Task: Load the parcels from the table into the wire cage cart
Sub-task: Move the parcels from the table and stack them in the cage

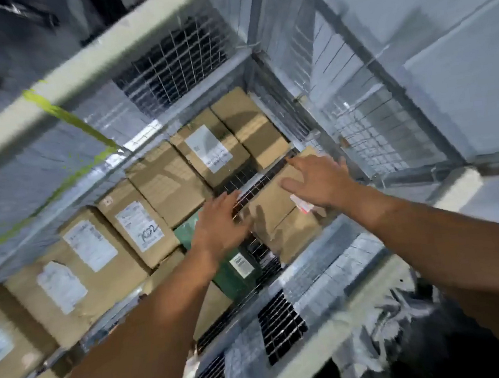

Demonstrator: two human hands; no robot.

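Down in the wire cage cart (368, 133), a brown parcel (271, 208) is covered by the right hand (318, 181), fingers spread, nothing gripped. The left hand (218, 223) is kept open too, a green parcel (236, 279) underneath. Labelled boxes (164, 179) are packed in just left of it.

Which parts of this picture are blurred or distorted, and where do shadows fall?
Head view: motion blur smears the left hand and the mesh of the wire cage cart; the wide lens slants its frame bars; striped mesh shadows cross the brown parcels; most label print is unreadable.
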